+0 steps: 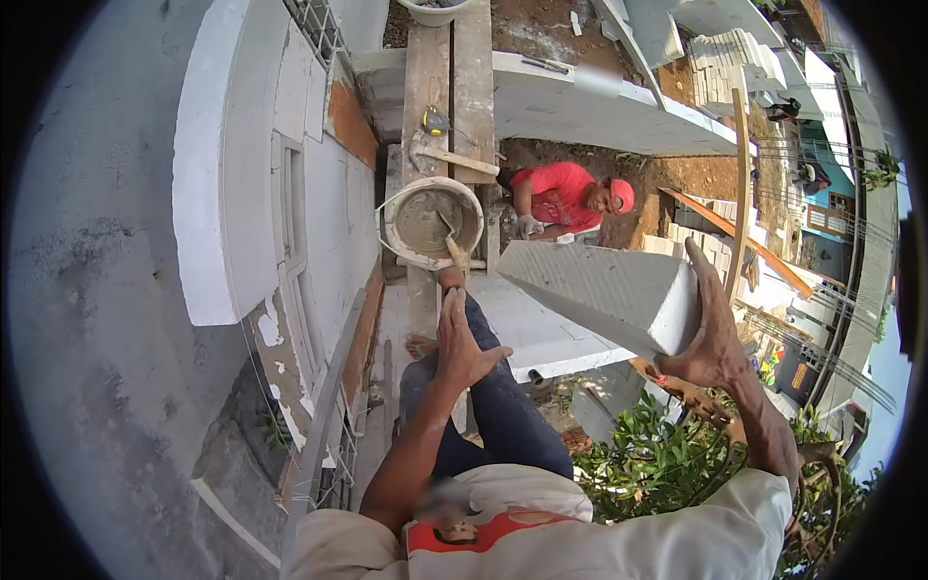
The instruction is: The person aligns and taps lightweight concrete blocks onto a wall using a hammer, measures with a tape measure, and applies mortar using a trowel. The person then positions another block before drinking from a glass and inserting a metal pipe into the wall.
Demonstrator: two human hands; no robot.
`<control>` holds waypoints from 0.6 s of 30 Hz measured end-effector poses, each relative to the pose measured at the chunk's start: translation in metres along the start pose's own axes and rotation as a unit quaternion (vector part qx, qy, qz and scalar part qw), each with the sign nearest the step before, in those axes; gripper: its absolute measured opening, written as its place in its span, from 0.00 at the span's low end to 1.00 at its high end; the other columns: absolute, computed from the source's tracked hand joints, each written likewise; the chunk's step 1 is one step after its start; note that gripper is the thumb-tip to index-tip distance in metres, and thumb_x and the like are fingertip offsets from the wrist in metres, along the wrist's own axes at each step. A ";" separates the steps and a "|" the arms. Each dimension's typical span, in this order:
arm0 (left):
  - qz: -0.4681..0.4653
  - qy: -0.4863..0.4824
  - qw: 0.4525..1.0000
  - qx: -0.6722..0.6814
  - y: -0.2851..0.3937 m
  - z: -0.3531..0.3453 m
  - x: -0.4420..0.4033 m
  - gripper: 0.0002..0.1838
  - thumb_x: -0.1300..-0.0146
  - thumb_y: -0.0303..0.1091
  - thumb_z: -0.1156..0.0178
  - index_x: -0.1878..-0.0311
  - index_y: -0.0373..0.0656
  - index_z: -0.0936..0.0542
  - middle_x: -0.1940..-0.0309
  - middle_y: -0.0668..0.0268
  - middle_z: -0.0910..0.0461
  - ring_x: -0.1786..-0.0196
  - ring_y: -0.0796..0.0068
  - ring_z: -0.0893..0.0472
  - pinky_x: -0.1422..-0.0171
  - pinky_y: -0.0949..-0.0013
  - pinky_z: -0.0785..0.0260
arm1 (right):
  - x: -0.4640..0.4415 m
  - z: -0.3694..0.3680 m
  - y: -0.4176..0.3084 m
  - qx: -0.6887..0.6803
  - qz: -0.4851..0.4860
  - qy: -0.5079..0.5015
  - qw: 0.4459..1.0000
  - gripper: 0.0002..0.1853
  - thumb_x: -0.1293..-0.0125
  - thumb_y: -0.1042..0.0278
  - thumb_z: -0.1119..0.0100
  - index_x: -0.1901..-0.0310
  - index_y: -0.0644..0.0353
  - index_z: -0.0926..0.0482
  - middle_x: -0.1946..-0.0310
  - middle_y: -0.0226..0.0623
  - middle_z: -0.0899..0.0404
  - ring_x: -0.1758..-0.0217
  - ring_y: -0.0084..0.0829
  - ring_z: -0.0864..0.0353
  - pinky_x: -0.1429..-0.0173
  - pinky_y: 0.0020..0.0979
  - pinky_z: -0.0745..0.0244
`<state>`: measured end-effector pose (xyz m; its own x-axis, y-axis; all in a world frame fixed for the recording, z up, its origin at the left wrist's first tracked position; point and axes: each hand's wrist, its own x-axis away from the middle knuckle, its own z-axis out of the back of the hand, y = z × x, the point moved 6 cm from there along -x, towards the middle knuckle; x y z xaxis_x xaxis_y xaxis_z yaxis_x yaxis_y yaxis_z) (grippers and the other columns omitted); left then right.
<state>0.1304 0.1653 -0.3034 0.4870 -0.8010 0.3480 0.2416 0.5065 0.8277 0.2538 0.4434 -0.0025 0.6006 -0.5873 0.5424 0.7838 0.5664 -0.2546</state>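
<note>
My right hand (715, 333) grips the end of a pale lightweight concrete block (604, 290), with thumb and fingers spread around its end face. The block is held in the air, its long side reaching left across the view. My left hand (466, 343) is over my dark-trousered leg, thumb stretched out to the side and nothing in it. Whether it touches the leg I cannot tell. Just beyond it stands a bucket (386, 224) of wet grey mortar (420, 217). A trowel (454, 246) leans in the mortar, its handle over the near rim.
Wooden planks (426, 72) carry a hammer (454, 158) and a tape measure (435, 121). A co-worker in a red shirt (565, 193) stands below, right of the planks. White block walls (619, 106) flank the planks. Green foliage (643, 459) lies at lower right.
</note>
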 end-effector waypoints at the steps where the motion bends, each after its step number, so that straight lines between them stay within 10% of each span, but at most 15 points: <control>1: 0.010 0.015 1.000 0.001 0.033 0.014 -0.006 0.72 0.56 0.45 0.11 0.14 0.36 0.50 0.17 0.42 0.44 0.16 0.38 0.41 0.14 0.44 0.43 | 0.016 0.015 -0.016 0.012 0.048 -0.017 0.999 0.75 0.65 0.62 0.15 0.15 0.69 0.53 0.21 0.63 0.38 0.16 0.60 0.39 0.10 0.50 0.43; 6: -0.243 -0.035 0.967 0.074 0.129 0.070 0.033 0.72 0.59 0.46 0.12 0.14 0.41 0.48 0.18 0.40 0.43 0.15 0.37 0.43 0.13 0.38 0.49 | 0.072 0.053 -0.097 0.045 0.249 -0.137 0.958 0.77 0.69 0.60 0.09 0.16 0.67 0.50 0.35 0.57 0.25 0.37 0.58 0.23 0.30 0.53 0.26; 18: -0.132 0.188 0.973 0.011 0.127 0.166 0.124 0.56 0.57 0.40 0.13 0.26 0.37 0.35 0.37 0.46 0.26 0.33 0.39 0.27 0.24 0.41 0.37 | 0.055 0.057 -0.212 0.151 0.482 -0.200 0.839 0.68 0.59 0.67 0.15 0.14 0.59 0.47 0.32 0.52 0.27 0.28 0.57 0.28 0.20 0.54 0.32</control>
<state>0.0816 0.0771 -0.0823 0.6843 -0.7266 -0.0606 0.3845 0.2889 0.8768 0.1118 0.3234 0.1271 0.7842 0.4355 0.4421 -0.1487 0.8235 -0.5474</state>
